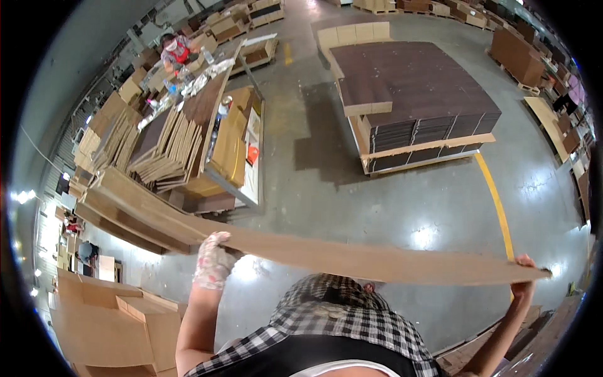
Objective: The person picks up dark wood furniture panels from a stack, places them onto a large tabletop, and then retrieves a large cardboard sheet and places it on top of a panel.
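Note:
A long, narrow brown board (377,261) stretches across in front of my body, and both hands hold it. My left hand (214,261), in a pale flower-patterned glove, is closed on the board's near edge towards its left part. At the far right end, my right hand (522,276) grips the board with its fingertips over the upper edge; part of the palm is hidden. Beyond my left hand, long brown panels (141,210) lie beside the workbench. Where the held board's left end stops against them, I cannot tell.
A workbench (242,191) at the left bears stacked brown boards (166,154) and bottles; a person in red (179,53) is behind it. A strapped stack of dark panels (427,88) stands ahead on the grey floor. Open cardboard boxes (119,320) are at lower left.

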`<state>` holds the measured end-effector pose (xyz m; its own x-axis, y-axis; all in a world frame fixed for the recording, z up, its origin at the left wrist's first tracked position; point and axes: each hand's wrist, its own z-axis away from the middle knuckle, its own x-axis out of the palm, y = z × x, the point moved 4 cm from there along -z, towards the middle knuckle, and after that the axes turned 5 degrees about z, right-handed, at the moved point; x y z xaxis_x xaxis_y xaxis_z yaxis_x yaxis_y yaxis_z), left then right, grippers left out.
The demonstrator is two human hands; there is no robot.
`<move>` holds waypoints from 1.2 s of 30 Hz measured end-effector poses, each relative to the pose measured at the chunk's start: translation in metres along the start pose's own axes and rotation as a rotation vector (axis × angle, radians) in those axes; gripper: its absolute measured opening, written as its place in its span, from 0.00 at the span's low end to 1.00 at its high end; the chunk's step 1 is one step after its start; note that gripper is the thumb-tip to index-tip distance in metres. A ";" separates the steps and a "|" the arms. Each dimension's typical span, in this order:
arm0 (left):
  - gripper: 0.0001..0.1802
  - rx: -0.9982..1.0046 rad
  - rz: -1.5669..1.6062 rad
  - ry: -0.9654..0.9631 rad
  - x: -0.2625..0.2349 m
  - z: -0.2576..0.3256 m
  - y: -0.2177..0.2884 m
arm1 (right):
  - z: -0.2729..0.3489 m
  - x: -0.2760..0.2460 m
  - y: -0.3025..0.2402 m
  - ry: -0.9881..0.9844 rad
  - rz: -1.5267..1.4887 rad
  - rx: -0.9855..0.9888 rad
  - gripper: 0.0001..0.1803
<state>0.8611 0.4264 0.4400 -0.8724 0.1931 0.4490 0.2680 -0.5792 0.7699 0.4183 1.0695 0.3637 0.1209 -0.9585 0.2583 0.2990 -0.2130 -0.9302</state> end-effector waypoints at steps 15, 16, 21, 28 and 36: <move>0.09 -0.520 -0.377 -0.521 0.298 -0.041 -0.126 | 0.248 -0.190 -0.011 0.789 -0.149 -0.210 0.04; 0.08 -0.552 -0.359 -0.551 0.309 -0.041 -0.134 | 0.264 -0.177 -0.003 0.844 -0.160 -0.208 0.05; 0.04 -0.714 -0.430 -0.774 0.351 -0.031 -0.178 | 0.352 -0.141 0.025 1.032 -0.207 -0.229 0.07; 0.09 -0.948 -0.527 -0.931 0.417 0.008 -0.249 | 0.451 -0.097 0.072 1.171 -0.308 -0.326 0.12; 0.14 -0.299 -1.058 -1.831 0.489 0.105 -0.366 | 0.517 -0.075 0.142 1.320 -0.433 -0.418 0.18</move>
<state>0.3792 0.8155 0.4258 0.7175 0.6959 -0.0304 -0.1490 0.1960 0.9692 0.9406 1.2091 0.3470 -0.9177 -0.2295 0.3243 -0.2353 -0.3435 -0.9092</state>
